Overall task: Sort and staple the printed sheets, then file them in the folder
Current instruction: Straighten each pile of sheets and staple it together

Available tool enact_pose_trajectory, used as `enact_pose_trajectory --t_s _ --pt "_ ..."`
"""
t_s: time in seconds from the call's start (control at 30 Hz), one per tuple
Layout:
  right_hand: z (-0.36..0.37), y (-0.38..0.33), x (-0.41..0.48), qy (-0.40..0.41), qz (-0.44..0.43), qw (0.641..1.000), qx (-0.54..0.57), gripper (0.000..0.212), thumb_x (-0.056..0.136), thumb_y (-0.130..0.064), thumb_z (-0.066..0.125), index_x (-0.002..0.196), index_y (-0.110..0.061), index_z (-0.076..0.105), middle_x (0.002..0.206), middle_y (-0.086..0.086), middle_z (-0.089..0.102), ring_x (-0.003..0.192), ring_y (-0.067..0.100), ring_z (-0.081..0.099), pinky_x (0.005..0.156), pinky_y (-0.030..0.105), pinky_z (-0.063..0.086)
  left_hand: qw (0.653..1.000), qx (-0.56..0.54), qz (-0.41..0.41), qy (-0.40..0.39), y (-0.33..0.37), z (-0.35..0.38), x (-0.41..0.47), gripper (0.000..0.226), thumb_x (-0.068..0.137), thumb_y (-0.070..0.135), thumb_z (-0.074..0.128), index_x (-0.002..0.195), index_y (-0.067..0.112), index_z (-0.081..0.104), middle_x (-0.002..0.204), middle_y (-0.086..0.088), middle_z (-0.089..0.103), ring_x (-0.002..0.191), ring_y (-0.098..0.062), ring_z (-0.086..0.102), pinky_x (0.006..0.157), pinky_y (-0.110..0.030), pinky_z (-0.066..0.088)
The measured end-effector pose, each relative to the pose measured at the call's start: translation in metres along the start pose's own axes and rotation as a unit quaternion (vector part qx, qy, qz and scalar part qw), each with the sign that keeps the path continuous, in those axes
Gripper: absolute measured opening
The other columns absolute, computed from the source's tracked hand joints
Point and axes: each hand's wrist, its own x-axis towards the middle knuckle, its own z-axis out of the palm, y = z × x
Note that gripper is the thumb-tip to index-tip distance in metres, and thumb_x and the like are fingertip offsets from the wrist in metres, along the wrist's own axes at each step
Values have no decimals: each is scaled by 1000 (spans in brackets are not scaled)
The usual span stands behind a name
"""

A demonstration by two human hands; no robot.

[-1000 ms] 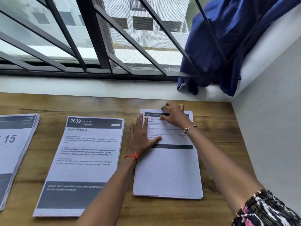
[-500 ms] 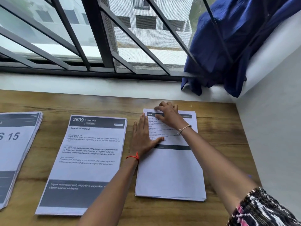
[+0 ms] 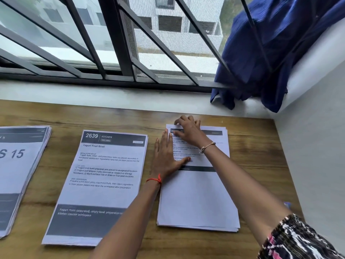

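Three piles of printed sheets in a row on wooden table (image 3: 257, 161), long edges running 12 to 6.

Right-hand stack (image 3: 197, 199) at about 4 o'clock from frame centre, sheets slightly fanned at the near edge.

Left hand (image 3: 165, 157) laid flat along that stack's 9 o'clock edge. Fingers straight and together, pointing to 12; palm partly on wood, partly on paper. Thumb spread toward 3 o'clock, resting on the top sheet just above its dark band. Presses only, grips nothing. Red thread (image 3: 155, 180) round the wrist.

Right hand (image 3: 190, 131) at the stack's far end, near the 11 o'clock corner. Fingers curled over the far edge, thumb down on the dark header, edge pinched between (how many sheets caught, cannot tell). From this hand, rest of the stack runs toward 6 o'clock, under the forearm. Beaded bracelet (image 3: 207, 146) on the wrist; patterned sleeve (image 3: 298, 240) at frame's 5 o'clock corner.

Middle stack (image 3: 104, 184) just beside left hand, at its 9 o'clock. Headed "2639 KITCHEN", titled "Yogurt Fruit Bowl". Left forearm passes over its near right corner.

Left stack (image 3: 16, 174) at far 9 o'clock, cut by the frame edge, large "S 15" showing, well apart from both hands.

Barred window (image 3: 119, 43) at 12. Blue cloth (image 3: 270, 53) at 1 o'clock, draped over the sill corner. White wall (image 3: 317, 146) at 3.
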Motion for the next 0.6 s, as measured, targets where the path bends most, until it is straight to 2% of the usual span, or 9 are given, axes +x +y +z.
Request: enact_pose_trajectory --t_s 0.2,0.33,0.47,0.6 --pt "5 3 -2 16 -6 1000 -12 36 92 -34 52 122 -15 52 122 3 46 115 22 37 89 37 24 1000 2 -2 -2 -1 0 0 118 62 84 24 148 4 12 157 -13 6 146 -20 3 112 -29 -10" --pt "4 13 -8 67 3 997 -43 40 91 -36 52 126 -16 50 126 4 46 117 22 38 91 38 25 1000 10 -2 -2 -1 0 0 118 62 83 24 147 3 15 157 -13 5 146 -23 5 112 -29 -8" --pt "-1 35 -23 93 38 993 -55 36 91 -30 51 123 -13 51 123 4 49 115 23 42 91 39 26 1000 2 -7 -5 -1 1 1 119 60 83 24 148 3 13 157 -12 3 146 -22 3 112 -28 -10" --pt "-14 65 -42 86 90 990 -70 27 91 -22 46 114 -12 53 115 5 50 111 24 43 89 38 26 1000 -8 -6 -6 -1 0 0 120 59 84 24 149 6 9 158 -10 0 146 -21 0 110 -25 -14"
